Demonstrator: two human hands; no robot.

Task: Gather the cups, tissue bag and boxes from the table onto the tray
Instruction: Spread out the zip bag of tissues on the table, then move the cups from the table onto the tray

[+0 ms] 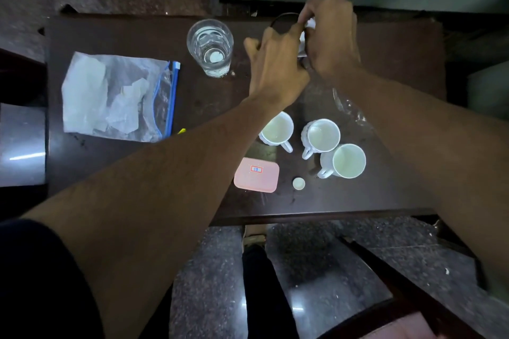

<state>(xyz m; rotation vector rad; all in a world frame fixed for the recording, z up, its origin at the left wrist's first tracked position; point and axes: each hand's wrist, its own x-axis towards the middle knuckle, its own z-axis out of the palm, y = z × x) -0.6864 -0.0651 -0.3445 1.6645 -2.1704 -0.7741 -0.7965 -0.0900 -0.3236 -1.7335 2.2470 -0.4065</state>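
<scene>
Three white cups [276, 129] [322, 135] [348, 161] stand upright on the dark table [399, 63], right of centre. In front of them lies a pink lidded box [256, 178]. The clear zip bag of tissue [118, 96] lies flat at the left. My left hand [275, 63] and my right hand [330, 36] meet at the far middle of the table. Both close around a small white object [304, 38], which they mostly hide. Just behind my left fingers shows a dark curved rim [283, 18]; I cannot tell what it belongs to.
A clear drinking glass [210, 47] stands at the far middle, left of my hands. A small white round lid [298, 183] lies beside the pink box. Crumpled clear plastic [347, 107] lies under my right forearm. The table's front edge [316, 215] is close to my legs.
</scene>
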